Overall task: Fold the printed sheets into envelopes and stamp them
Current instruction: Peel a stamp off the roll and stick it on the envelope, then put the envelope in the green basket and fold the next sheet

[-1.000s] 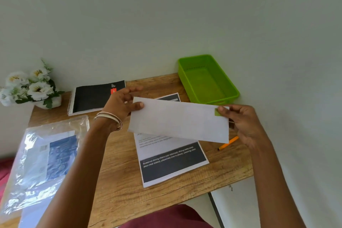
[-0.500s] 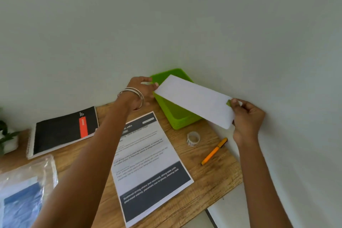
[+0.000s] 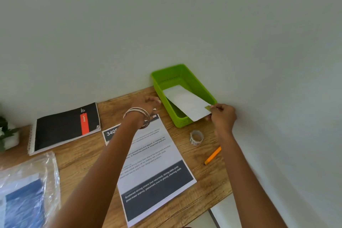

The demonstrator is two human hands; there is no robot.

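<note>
A white envelope (image 3: 185, 102) with a small green stamp (image 3: 208, 107) at its near corner lies slanted into the green tray (image 3: 200, 84), its far end down inside. My right hand (image 3: 223, 114) pinches the stamped corner at the tray's near rim. My left hand (image 3: 148, 106) hovers left of the tray with fingers relaxed and holds nothing; bangles ring its wrist. A printed sheet (image 3: 153, 168) with dark bands lies flat on the wooden table (image 3: 77, 163) under my left forearm.
A small roll of stamps (image 3: 196, 137) and an orange pen (image 3: 212, 155) lie right of the sheet. A black spiral notebook (image 3: 64, 127) sits at the left, a clear plastic sleeve with papers (image 3: 27, 194) at bottom left, a flower pot (image 3: 7, 135) at the left edge. The wall is close on the right.
My left hand has let go of the envelope and drawn back left of the tray. My right hand has lowered the envelope into the green tray.
</note>
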